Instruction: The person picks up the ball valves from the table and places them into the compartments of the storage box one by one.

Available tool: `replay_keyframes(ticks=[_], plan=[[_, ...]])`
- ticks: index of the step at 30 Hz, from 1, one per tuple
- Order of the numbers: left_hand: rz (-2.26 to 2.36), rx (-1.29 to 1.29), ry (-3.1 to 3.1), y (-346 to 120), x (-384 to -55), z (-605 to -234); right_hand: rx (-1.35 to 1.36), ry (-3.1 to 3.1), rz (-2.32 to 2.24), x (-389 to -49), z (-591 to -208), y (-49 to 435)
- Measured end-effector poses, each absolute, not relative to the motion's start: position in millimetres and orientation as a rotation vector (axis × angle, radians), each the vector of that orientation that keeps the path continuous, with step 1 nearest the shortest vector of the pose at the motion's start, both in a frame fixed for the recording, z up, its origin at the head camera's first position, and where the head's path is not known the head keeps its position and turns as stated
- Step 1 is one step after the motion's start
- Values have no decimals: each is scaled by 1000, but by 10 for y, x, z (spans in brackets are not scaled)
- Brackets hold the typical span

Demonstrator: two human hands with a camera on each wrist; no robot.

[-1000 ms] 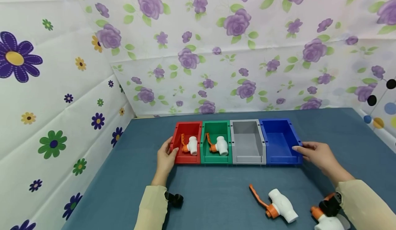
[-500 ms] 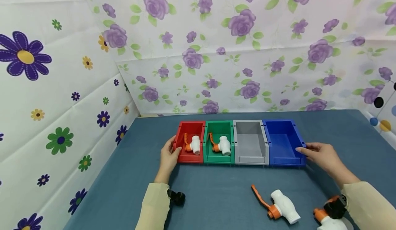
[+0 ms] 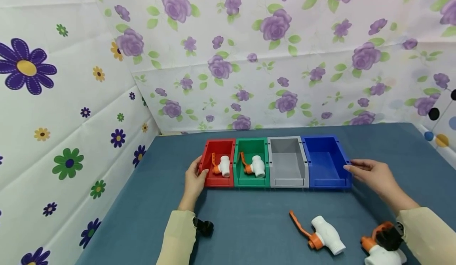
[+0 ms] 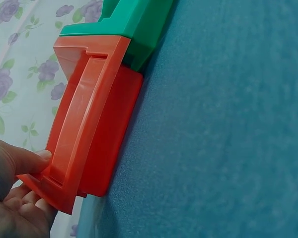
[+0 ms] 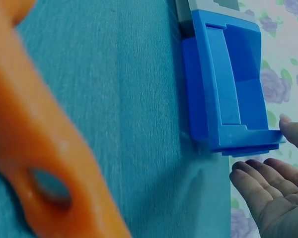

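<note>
Four joined bins form a row: red (image 3: pixel 218 183), green (image 3: pixel 251 183), grey (image 3: pixel 289 183) and blue (image 3: pixel 329 183). My left hand (image 3: pixel 193 182) pinches the red bin's outer side rim, thumb on top and fingers underneath in the left wrist view. Beside the blue bin's outer edge is my right hand (image 3: pixel 374 179); in the right wrist view its thumb tip is right at the rim, while its loosely extended fingers (image 5: pixel 260 183) are spread below, apart from the bin. A white ball valve (image 3: pixel 224 166) with an orange lever lies in the red bin, and a similar valve (image 3: pixel 258 166) in the green one.
On the blue-grey table (image 3: pixel 249 225), another ball valve (image 3: pixel 328 235) lies in front of the bins. One more valve (image 3: pixel 382 256) is partly hidden by the right wrist camera; an orange lever (image 5: pixel 54 144) looms close in that wrist's view. Flowered cloth (image 3: pixel 249 79) hangs behind.
My right hand has loosened from the blue bin's side and shifted slightly outward. My left hand stays on the red bin. The head view has shifted a little; bins and valves look unchanged.
</note>
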State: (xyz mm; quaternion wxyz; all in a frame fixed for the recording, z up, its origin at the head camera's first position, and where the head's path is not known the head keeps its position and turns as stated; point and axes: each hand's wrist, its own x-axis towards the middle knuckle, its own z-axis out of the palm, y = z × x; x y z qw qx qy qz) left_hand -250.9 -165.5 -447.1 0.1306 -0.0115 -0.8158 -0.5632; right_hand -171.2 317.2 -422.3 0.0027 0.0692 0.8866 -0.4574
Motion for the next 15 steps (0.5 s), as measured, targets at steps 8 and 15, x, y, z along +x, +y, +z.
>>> replay_keyframes(ticks=[8,15], plan=[[-1631,-37,-2385,-1656,-2491,-4439,191,2874,-1284,-1674,-4176,3156],[-1622,-66,-2375,-1643,-2502,-4453,203,2924,-1223,-1586,-4085,3060]])
